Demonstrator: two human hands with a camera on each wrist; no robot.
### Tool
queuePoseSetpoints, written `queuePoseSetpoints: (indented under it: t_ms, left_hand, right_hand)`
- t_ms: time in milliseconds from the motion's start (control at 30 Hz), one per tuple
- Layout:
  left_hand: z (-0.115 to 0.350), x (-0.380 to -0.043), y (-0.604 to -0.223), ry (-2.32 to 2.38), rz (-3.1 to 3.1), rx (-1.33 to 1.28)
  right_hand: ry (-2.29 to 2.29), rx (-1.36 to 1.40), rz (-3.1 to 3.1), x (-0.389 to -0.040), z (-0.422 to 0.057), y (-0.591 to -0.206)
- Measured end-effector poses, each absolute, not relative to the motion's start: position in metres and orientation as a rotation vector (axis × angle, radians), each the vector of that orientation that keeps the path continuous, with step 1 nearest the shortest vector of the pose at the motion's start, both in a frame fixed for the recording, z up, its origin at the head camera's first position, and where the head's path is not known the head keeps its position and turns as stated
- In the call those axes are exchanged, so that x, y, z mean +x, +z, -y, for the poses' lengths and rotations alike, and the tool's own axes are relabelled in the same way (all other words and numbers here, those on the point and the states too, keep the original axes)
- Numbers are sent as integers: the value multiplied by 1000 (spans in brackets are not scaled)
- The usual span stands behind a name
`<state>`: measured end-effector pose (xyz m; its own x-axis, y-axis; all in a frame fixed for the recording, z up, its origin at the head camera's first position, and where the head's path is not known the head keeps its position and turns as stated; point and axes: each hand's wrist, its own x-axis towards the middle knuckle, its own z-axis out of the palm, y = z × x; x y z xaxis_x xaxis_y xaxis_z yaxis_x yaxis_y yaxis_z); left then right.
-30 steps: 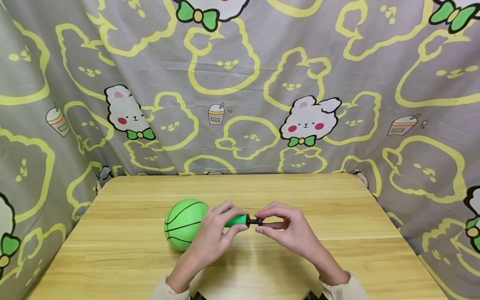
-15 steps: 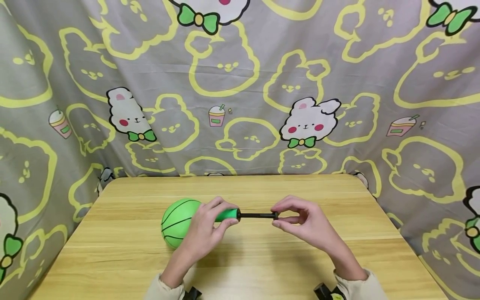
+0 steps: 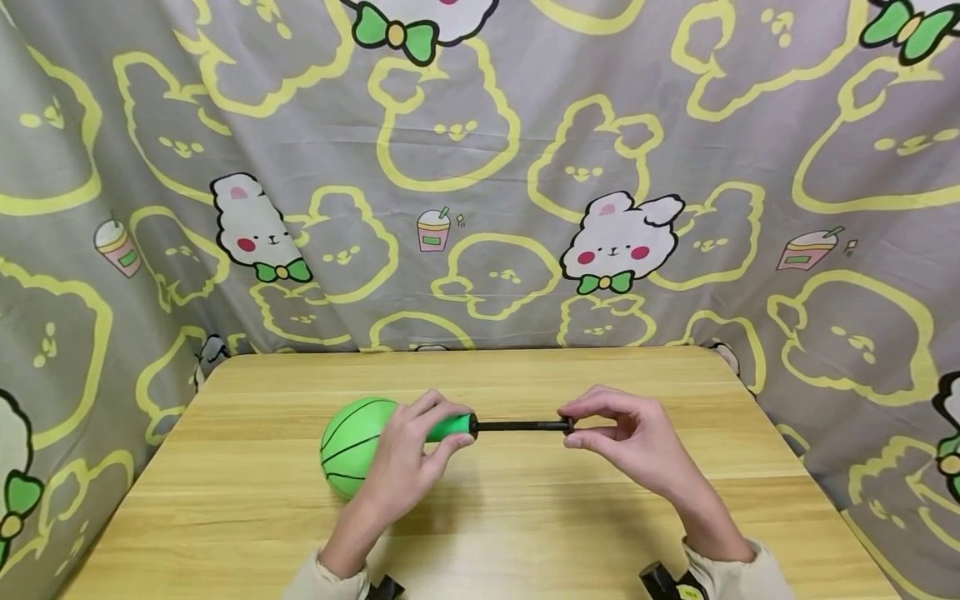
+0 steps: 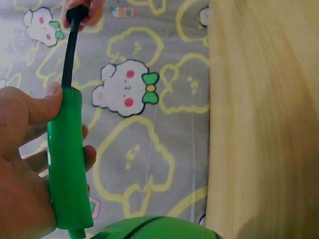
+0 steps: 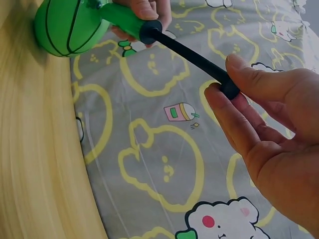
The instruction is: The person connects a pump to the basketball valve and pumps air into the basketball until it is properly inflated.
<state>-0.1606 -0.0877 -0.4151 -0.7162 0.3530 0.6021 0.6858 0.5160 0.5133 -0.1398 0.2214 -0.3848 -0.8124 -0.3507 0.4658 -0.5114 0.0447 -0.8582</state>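
A green ball pump [image 4: 67, 159] lies level between my hands, its barrel gripped by my left hand [image 3: 408, 450]. Its black rod [image 3: 521, 426] is drawn far out to the right. My right hand [image 3: 637, 433] pinches the black knob [image 5: 230, 88] at the rod's end between thumb and fingertips. Left of the pump sits a green ball [image 3: 348, 450] with black basketball lines, partly hidden behind my left hand. In the right wrist view the pump's far end meets the ball's side. A narrow green nozzle [image 4: 77, 233] shows at the barrel's lower end in the left wrist view.
All this is over a light wooden table [image 3: 525, 525]. A grey curtain [image 3: 480, 192] printed with yellow outlines and white rabbits hangs behind the table and along both sides.
My right hand has moved right with the knob, drawing the rod from nearly all the way in to far out. My left hand, the barrel and the ball have shifted slightly left.
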Motion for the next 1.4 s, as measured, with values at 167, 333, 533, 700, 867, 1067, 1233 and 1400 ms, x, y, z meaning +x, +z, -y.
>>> queuePoseSetpoints:
  t_ms: [167, 333, 533, 700, 867, 1067, 1233, 1400]
  left_hand:
    - [77, -156, -418, -1057, 2304, -845]
    - [68, -152, -422, -1041, 2284, -830]
    - [61, -150, -423, -1048, 2288, -847]
    - [57, -147, -423, -1047, 2291, -872]
    - [55, -146, -424, -1062, 2305, -875]
    - [53, -146, -422, -1076, 2360, -896]
    - [62, -147, -418, -1040, 2426, -928]
    - [91, -152, -413, -861, 2508, -825]
  right_hand:
    - [1855, 893, 2144, -140, -217, -386]
    - [1870, 890, 2133, -140, -202, -393]
    - [1869, 910, 2097, -140, -185, -405]
    - [1863, 909, 2080, -140, -171, -415]
    - [1844, 891, 2113, -138, -167, -414]
    - [1867, 931, 2131, -139, -174, -410]
    - [1907, 949, 2133, -141, -178, -412]
    - [1916, 895, 2130, -142, -187, -415]
